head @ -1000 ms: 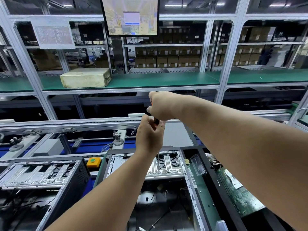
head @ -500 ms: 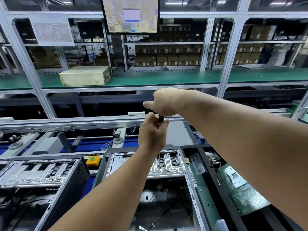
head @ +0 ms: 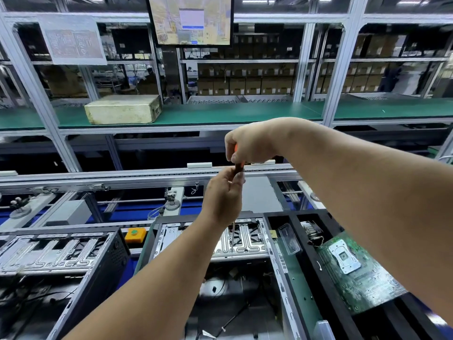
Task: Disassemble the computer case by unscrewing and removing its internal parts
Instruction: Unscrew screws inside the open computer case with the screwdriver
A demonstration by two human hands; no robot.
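An open computer case lies in front of me with a silver drive cage at its far end. A screwdriver with an orange and black handle stands upright over the cage, its thin shaft reaching down to the metal. My right hand grips the top of the handle. Just below, my left hand pinches the handle's lower black part with its fingertips. Cables lie dark inside the case.
A second open case lies at the left. A green motherboard rests in a black tray at the right, beside a clear plastic piece. An orange button box sits between the cases. A beige box stands on the green shelf.
Both hands stay on the screwdriver and have shifted slightly to the right. My right hand's fingers have re-gripped around the handle top.
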